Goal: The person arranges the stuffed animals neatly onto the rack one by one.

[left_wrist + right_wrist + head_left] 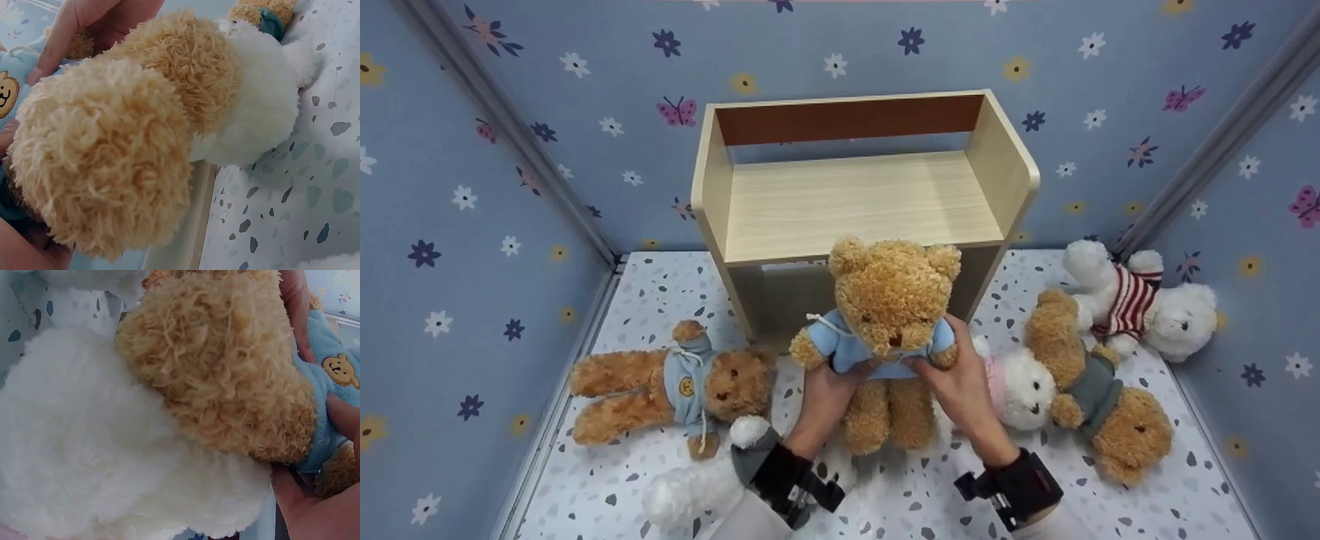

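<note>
A tan teddy bear (894, 292) in a light blue hoodie is held upright in front of the wooden shelf unit (862, 199), face toward the camera. My left hand (826, 401) grips one side of its body and my right hand (962, 386) the other, thumbs on the front of the hoodie. Both wrist views show its furry legs (107, 157) close up, and a bear-face patch (340, 369) on the hoodie. Behind the legs, partly hidden, lies white plush (84, 439).
Left on the speckled floor lies a brown bear (735, 382) in a blue hoodie, near a white plush (690, 491) in grey. On the right are a white toy (1027, 390) in pink, a brown bear (1132, 435) in grey-green and a white bear (1181, 322) in stripes. Flowered walls (832, 37) surround them.
</note>
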{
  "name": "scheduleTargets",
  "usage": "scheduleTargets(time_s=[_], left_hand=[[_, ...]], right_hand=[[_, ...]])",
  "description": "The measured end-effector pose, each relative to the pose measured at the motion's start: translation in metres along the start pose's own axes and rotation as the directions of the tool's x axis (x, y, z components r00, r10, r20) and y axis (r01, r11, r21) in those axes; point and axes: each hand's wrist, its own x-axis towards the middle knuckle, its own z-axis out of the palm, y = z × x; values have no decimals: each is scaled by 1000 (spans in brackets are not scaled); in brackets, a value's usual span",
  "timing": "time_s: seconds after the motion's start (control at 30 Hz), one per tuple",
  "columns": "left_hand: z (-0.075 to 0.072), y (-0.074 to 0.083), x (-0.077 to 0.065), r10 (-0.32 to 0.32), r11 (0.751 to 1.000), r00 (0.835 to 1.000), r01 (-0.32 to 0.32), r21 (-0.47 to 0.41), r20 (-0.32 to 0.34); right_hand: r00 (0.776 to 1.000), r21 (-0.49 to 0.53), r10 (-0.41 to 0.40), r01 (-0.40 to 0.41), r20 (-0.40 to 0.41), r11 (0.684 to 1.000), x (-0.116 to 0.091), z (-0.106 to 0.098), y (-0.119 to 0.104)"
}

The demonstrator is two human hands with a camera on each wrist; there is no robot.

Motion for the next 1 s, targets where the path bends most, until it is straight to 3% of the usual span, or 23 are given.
scheduleTargets(time_s=[0.27,0.37,0.47,0.57,0.6,0.77,0.8,0.83,0.9,1.0], left_hand=[[6,5,1,123,992,992,-122,42,-27],[7,6,2,194,980,981,-193,39,-25],[6,6,1,156,987,988,-155,47,-17],[5,8,-1,36,998,999,-36,50,7],[3,-5,3,48,998,999,-49,44,24],[-2,-6,2,100,995,992,-101,5,77],[-3,-6,2,113,994,990,-113,-5,86],[-4,6,-1,82,997,993,-82,-4,89],[-6,6,-1,66,998,992,-66,-7,111],[-8,6,-1,115,993,984,-113,-17,137]], right_hand=[[999,30,-25,27,-46,999,7,-3,-6],[999,34,-30,32,-40,999,10,-3,-7],[1000,16,-18,19,-19,1000,11,-4,-22],[1000,12,-5,5,-7,1000,11,-5,-31],[1000,19,-2,2,-5,1000,12,-6,-31],[999,79,-46,45,9,996,18,-13,-11],[998,94,-61,59,16,994,19,-16,-10],[996,138,-88,84,25,987,25,-18,10],[993,183,-118,112,23,977,31,-25,25],[989,198,-147,144,3,969,40,-34,35]])
